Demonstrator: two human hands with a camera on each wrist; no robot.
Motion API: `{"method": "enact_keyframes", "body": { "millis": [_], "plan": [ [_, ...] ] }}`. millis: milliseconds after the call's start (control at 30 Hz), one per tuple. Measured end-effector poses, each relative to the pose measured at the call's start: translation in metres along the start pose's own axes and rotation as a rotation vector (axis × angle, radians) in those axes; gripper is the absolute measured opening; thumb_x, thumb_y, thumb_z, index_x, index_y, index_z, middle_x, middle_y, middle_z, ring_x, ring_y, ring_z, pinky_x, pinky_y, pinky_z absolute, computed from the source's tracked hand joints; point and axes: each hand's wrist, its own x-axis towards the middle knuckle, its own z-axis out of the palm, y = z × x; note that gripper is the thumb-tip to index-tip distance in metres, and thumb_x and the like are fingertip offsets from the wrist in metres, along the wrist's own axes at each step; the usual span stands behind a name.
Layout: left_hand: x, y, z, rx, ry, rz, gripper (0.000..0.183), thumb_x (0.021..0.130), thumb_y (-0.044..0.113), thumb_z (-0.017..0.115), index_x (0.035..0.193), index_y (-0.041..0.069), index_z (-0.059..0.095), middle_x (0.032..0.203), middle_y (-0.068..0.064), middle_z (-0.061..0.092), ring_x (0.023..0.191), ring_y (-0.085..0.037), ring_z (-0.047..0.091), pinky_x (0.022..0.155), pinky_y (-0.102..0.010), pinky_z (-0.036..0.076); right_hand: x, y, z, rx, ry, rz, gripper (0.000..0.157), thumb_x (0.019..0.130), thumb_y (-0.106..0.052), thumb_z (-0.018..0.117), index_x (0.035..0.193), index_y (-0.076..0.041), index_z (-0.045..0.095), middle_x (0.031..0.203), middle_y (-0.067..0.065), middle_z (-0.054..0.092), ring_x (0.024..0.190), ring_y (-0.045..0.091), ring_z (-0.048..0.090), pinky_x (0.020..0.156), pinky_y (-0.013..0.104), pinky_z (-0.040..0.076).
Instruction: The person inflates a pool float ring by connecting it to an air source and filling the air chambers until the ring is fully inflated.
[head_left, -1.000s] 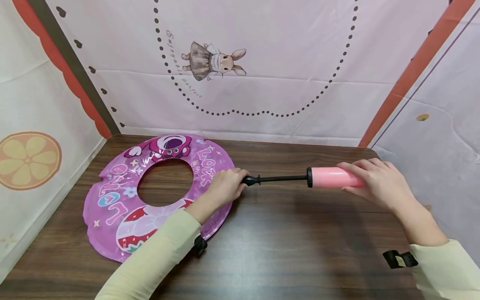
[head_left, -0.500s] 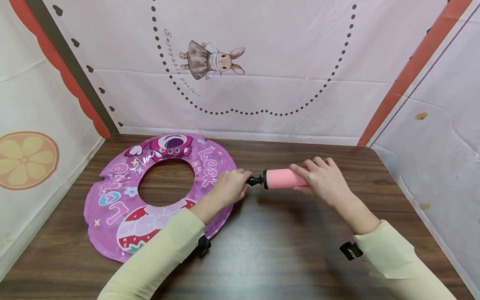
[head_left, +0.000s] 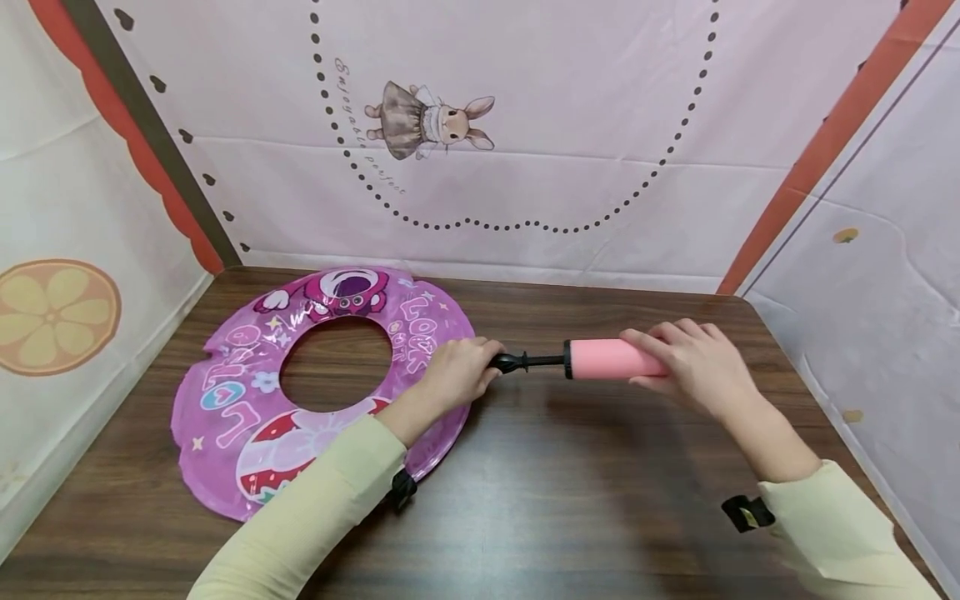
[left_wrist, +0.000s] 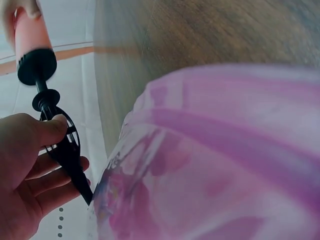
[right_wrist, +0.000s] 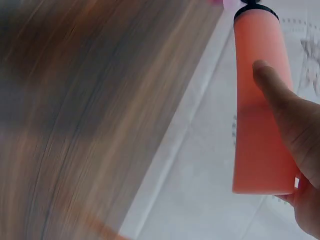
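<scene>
A hand pump with a pink barrel (head_left: 617, 358) is held level between my two hands. My left hand (head_left: 461, 373) grips its black openwork end piece (left_wrist: 66, 150), thumb on one side and fingers behind. The piece tapers to a tip at the edge of the purple swim ring (left_wrist: 200, 165) in the left wrist view. Wrapped round the barrel, my right hand (head_left: 693, 367) has its thumb along the pink side (right_wrist: 265, 125). A short stretch of black rod (head_left: 546, 361) shows between barrel and end piece. The ring (head_left: 213, 450) lies partly under my left forearm, its surface wrinkled at the rim.
The brown wood-grain table (head_left: 555, 517) carries the ring on its left side. A printed pink cloth wall (head_left: 570, 108) stands along the back edge, with white cloth walls (head_left: 877, 275) at both sides.
My right hand first pushed the barrel left up to the end piece, then drew it partly back right, baring some rod. My left hand and the ring stay nearly in place.
</scene>
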Motion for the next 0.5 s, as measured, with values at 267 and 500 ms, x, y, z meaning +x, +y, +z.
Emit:
{"method": "enact_keyframes", "body": {
  "millis": [267,500],
  "plan": [
    [-0.001,-0.002,0.005,0.041,-0.002,-0.014,0.024,0.079,0.02,0.071,0.1,0.011,0.064,0.086,-0.004,0.067,0.071,-0.023,0.064,0.059,-0.036,0.053,-0.033,0.033,-0.028,0.004,-0.052,0.096,0.082,0.079,-0.075,0.016,0.116,-0.017,0.061,0.09,0.011,0.064,0.081,0.033,0.056,0.067,0.048,0.043],
    [-0.001,0.0,0.008,0.041,0.019,0.02,0.024,0.078,0.018,0.071,0.099,0.008,0.064,0.085,-0.006,0.067,0.069,-0.023,0.064,0.059,-0.035,0.052,-0.002,-0.002,-0.002,-0.027,0.024,-0.03,0.061,0.082,-0.065,0.048,0.112,-0.015,0.064,0.087,0.011,0.064,0.08,0.033,0.057,0.061,0.046,0.043]
  ]
}}
